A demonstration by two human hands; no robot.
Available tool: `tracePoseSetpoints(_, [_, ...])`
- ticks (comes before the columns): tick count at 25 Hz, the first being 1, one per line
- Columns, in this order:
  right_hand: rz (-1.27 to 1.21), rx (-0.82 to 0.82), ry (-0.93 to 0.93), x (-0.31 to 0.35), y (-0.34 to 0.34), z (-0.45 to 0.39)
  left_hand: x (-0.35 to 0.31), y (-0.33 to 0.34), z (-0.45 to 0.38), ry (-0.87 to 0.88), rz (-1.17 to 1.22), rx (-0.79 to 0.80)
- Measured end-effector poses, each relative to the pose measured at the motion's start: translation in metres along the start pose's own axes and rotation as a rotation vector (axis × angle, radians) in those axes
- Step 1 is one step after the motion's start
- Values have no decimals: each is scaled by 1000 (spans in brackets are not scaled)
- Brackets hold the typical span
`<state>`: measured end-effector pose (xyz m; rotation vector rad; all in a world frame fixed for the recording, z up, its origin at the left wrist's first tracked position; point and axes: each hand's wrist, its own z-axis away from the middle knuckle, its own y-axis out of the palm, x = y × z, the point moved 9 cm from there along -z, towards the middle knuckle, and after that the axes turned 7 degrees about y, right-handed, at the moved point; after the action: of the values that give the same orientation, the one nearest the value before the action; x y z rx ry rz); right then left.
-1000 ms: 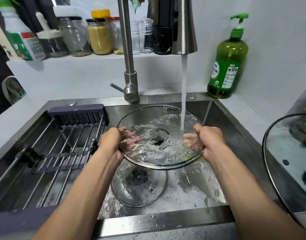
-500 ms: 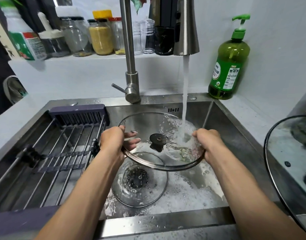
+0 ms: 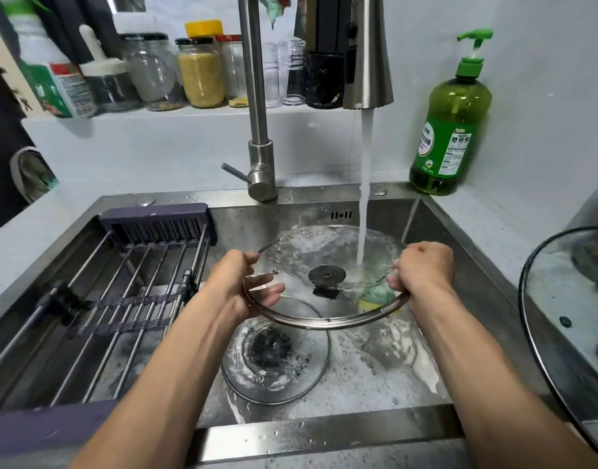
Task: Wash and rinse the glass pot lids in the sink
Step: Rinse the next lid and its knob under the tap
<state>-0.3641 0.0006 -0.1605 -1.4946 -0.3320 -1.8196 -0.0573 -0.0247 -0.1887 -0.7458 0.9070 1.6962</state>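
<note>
Both hands, left hand (image 3: 235, 282) and right hand (image 3: 423, 269), grip the large glass lid's (image 3: 328, 262) rim under the faucet's (image 3: 367, 52) stream; a smaller lid (image 3: 274, 360) lies below it. Left of it sits a rack (image 3: 121, 292).

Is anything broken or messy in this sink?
Nothing looks broken. The big glass lid is tilted on purpose, held by the left hand and right hand under the running water. Suds cover the sink floor, and a smaller lid lies there.

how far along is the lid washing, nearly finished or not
About midway, by the look of it. One large lid already sits out on the counter at right. The left hand and right hand hold a second lid under the running water. A smaller lid still lies in suds on the sink floor.
</note>
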Motion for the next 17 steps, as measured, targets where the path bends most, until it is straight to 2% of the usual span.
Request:
tracePoseSetpoints(3, [78,-31,-166,16,-1,8,3,0,0,-41,-23,10])
tracePoseSetpoints(5, [-1,1,-188,18,0,10,2,-1,0,-31,-36,5])
tracePoseSetpoints(10, [-218,180,-129,15,12,14,-9,-5,-5,100,88,-24])
tracePoseSetpoints(17, [-327,254,51,-1,19,8,-30,-14,-5,342,55,-155])
